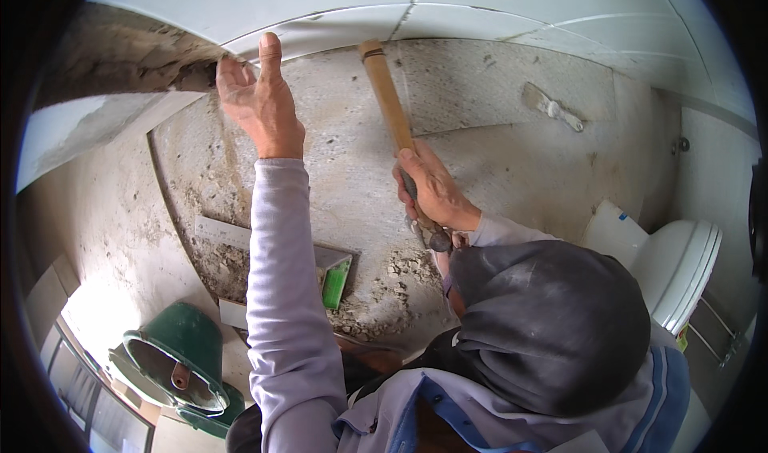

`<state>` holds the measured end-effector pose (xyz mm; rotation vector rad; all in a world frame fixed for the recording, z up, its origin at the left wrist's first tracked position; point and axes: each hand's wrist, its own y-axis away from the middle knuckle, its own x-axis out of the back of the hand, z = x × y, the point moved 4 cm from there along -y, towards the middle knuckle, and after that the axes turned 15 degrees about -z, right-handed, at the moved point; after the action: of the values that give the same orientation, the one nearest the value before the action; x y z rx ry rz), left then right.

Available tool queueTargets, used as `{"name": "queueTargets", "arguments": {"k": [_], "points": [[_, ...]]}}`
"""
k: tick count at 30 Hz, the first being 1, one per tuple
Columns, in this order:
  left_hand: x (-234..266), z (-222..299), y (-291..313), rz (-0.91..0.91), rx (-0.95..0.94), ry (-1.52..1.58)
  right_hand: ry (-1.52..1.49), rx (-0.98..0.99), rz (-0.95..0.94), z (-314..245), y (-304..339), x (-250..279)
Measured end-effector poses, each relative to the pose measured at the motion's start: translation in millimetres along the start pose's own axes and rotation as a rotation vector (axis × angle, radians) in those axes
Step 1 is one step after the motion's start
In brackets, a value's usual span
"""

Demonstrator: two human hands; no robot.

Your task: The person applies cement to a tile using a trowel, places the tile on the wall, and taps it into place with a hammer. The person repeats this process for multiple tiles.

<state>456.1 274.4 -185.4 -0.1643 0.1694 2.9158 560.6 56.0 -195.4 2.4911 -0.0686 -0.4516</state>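
Grey, rough mortar is covering the stripped wall (496,125), which is filling most of the view, with white tiles (480,5) bordering it along the top. A white toilet (680,269) is standing at the right, and a green bucket (180,357) is lying tipped at the lower left, its mouth facing down and right. Rubble (384,293) is lying at the base of the wall beside a green-edged float (336,281). A trowel (552,107) is sitting against the mortar at the upper right, well apart from both hands.

The hammer (392,125) is lying with its long axis nearly upright, tilting slightly left at the top; its wooden handle end is pointing up toward the tiles and its metal head is pointing down. The right hand (432,189) is clamping the shaft just above the head. The left hand (256,101) is spreading open, fingers touching the broken tile edge (200,73).
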Motion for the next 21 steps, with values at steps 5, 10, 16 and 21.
{"name": "queueTargets", "arguments": {"k": [5, 10, 16, 21], "points": [[-51.8, -31.2, 10.8, -0.128, 0.355, 0.473, -0.045, 0.04, -0.015, 5.9, 3.9, 7.3], [-62.8, -43.6, -3.3, -0.091, 0.368, 0.579, -0.028, 0.079, -0.056, 7.9, 2.5, 6.4], [-63.7, -47.2, -4.9, -0.125, 0.329, 0.552, -0.035, 0.111, -0.049, -8.0, 0.2, 10.6], [-66.5, -43.0, 0.3, -0.238, 0.352, 0.445, -0.021, 0.11, -0.051, -0.9, -0.6, 12.1]]}}
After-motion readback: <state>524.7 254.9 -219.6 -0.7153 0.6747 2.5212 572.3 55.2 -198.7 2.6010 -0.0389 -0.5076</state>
